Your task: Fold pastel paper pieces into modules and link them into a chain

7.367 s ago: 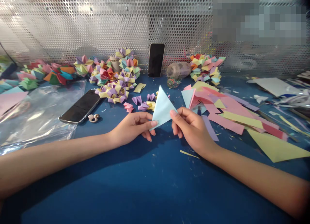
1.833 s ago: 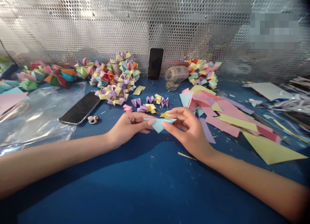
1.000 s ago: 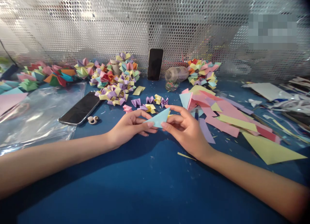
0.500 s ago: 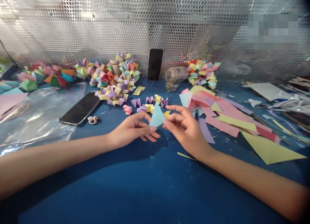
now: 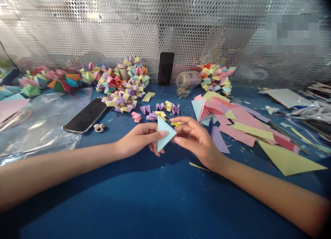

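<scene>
1. Perforated metal panel [image 5: 116, 11]: backs everything, well beyond our fingers.
2. Blue counter [image 5: 129, 197]: runs under both our hands and toward us, w/ tiny scraps here & there.
3. Clear plastic sheet or bag [image 5: 49, 118], can't tell which: flat, well L of our L fingers.
4. Cut-paper heap [image 5: 248, 116], pink/yellow/purple: R of our R fingers & a bit beyond.
5. Folded-paper clusters [image 5: 121, 99], multicol.: beyond & L of our L fingers. Another cluster [image 5: 217, 77]: beyond our R fingers.
6. Flat phone [image 5: 85, 115]: L of our L fingers, screen up & dark. Upright phone [image 5: 166, 69]: straight beyond both sets, near panel; clear jar [image 5: 192, 79] on its side just R of it.
7. Lt-blue paper tri [image 5: 171, 132]: b/w our hands, above counter. L fingers [image 5: 162, 134] pinch it, thumb on top; R fingers [image 5: 184, 120] curled, thumb & index parted, by its R corner; can't tell if touching.
8. Small folded pcs [image 5: 145, 109], purple/yellow/pink: just beyond our fingers.
9. Yellow sliver [image 5: 199, 166]: our side of R fingers.
</scene>
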Tool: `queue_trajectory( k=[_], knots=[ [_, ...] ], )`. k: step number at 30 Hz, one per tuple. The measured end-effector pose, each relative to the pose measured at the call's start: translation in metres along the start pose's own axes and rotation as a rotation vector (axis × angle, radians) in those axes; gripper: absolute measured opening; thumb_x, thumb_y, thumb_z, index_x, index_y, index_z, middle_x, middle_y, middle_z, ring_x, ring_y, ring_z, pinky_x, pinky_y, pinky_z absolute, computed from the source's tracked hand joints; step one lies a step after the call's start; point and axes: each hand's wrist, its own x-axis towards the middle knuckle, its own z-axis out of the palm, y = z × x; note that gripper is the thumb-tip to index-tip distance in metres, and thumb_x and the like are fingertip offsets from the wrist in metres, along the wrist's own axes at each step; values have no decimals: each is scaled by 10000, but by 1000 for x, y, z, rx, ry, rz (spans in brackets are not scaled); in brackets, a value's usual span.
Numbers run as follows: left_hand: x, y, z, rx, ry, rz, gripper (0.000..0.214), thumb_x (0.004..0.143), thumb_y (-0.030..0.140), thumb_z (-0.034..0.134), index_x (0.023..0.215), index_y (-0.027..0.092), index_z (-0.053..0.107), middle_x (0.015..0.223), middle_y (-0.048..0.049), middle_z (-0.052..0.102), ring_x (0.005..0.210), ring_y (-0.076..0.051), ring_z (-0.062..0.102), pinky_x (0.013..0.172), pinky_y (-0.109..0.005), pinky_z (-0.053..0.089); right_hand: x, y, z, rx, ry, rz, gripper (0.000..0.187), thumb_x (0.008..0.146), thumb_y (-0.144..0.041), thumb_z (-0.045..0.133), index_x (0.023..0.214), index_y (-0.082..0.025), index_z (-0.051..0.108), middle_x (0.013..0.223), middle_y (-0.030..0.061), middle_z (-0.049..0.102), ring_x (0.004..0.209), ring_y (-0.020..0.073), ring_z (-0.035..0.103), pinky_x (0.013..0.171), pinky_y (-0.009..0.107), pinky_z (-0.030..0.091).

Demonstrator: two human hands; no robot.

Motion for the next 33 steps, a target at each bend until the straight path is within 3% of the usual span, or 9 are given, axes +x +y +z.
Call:
queue_trajectory(
  k=[9,16,19,23,26,29,33],
  knots=[
    [-1,4,4,-27,16,-9,269,815,375,588,713,127,560,552,6,608,486,-98,591,515,-205,463,0,-4,2,-156,-7,-95,320,820,-228,572,1137,-247,531,886,12,609,836,147,595,776,305,497],
    [-5,3,1,6,-49,54,337,776,380,629,552,145,539,482,15,588,437,-81,543,469,-196,398,4,-5,5,-236,81,-20,203,822,-334,582,978,-223,651,901,29,656,808,152,617,693,283,508],
    [-6,2,1,35,-49,46,379,741,372,665,488,154,486,424,22,559,398,-69,495,427,-191,336,4,-4,3,-255,6,-52,284,809,-360,599,1066,-240,628,943,36,641,837,156,600,703,288,505],
    [-7,2,1,13,-69,48,389,725,348,681,465,157,464,415,21,556,397,-66,481,430,-190,323,3,-2,2,-275,-80,-93,596,755,-362,667,1303,-317,436,1105,36,591,867,159,575,725,313,508],
    [-7,2,1,8,-46,76,394,729,350,676,465,162,451,405,23,551,397,-66,469,445,-198,324,3,-2,4,-331,-94,-93,543,802,-320,621,1307,-342,423,1192,28,564,938,169,578,785,334,497],
    [-6,1,0,-2,-25,93,407,740,381,661,481,164,434,395,26,550,386,-64,460,445,-198,315,5,-1,4,-291,21,-74,389,852,-282,557,1236,-310,499,1091,23,613,941,161,593,801,324,498],
    [-3,-1,-2,-9,41,133,435,774,420,622,490,158,423,383,36,532,386,-51,434,455,-186,317,6,2,2,-183,220,10,270,837,-299,585,1100,-243,577,821,1,668,777,135,629,708,272,515]
  ],
)
